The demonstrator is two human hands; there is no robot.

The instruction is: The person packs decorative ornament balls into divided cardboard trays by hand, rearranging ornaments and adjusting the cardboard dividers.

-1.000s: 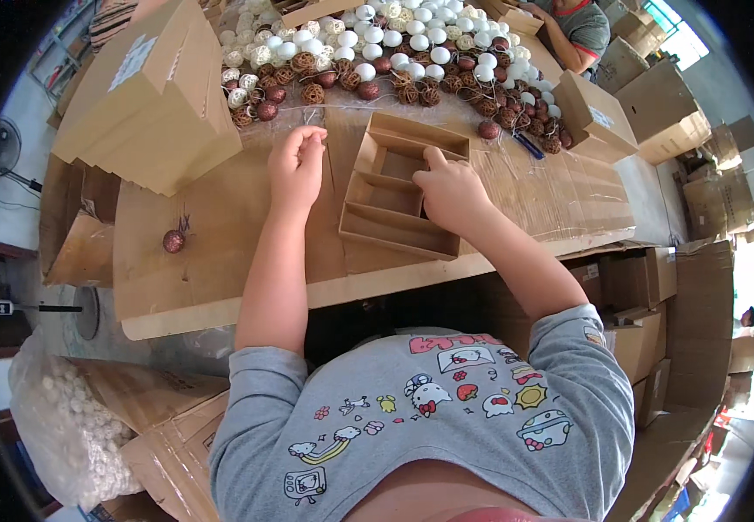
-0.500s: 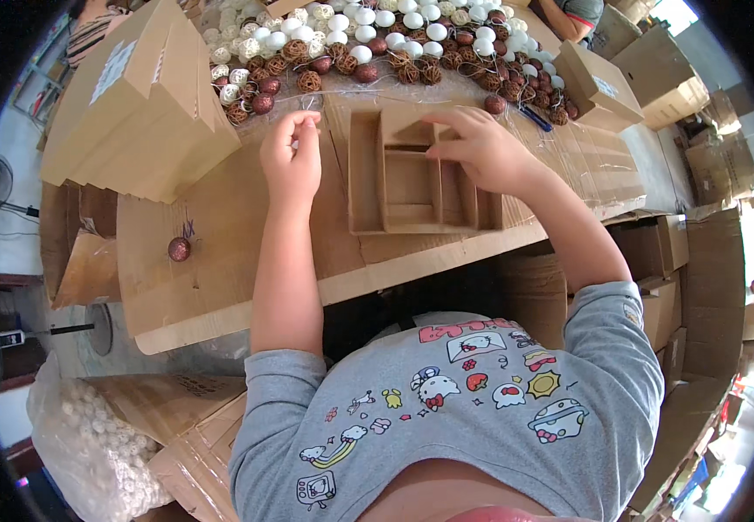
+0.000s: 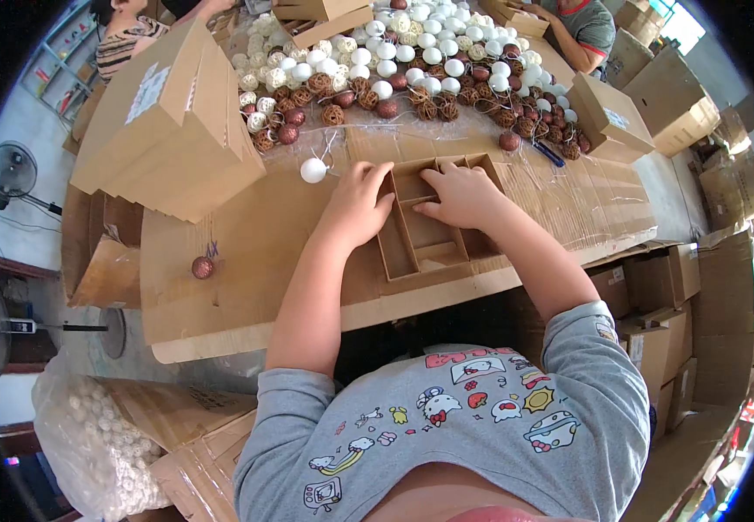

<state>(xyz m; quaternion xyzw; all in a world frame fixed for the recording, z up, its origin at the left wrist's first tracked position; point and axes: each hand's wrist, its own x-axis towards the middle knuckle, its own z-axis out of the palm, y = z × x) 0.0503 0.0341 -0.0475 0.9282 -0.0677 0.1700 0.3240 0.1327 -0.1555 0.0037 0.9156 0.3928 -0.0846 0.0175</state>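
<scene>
A shallow brown cardboard box [image 3: 425, 283] with divided compartments lies on the table before me, slightly turned. My left hand [image 3: 360, 207] is at its left wall, fingers at the far left corner and thumb against the rim. My right hand [image 3: 464, 198] reaches over the far part of the box. Its index finger and thumb lie on either side of a short cross divider [image 3: 413, 201], and the other fingers hide the far compartments. A white ball [image 3: 313, 170] with a thin string lies left of my left hand.
White, cream and brown balls [image 3: 386, 68] are heaped across the far table. Folded cardboard boxes [image 3: 164, 130] stand at the left, with a dark red ball [image 3: 203, 267] nearer me. A blue pen [image 3: 549, 154] lies at the right. Two other people work beyond the heap.
My left hand has come down from its raised pinch to the box's left wall. The white ball now shows on the table. My right hand has moved lower in the box, which has turned slightly.
</scene>
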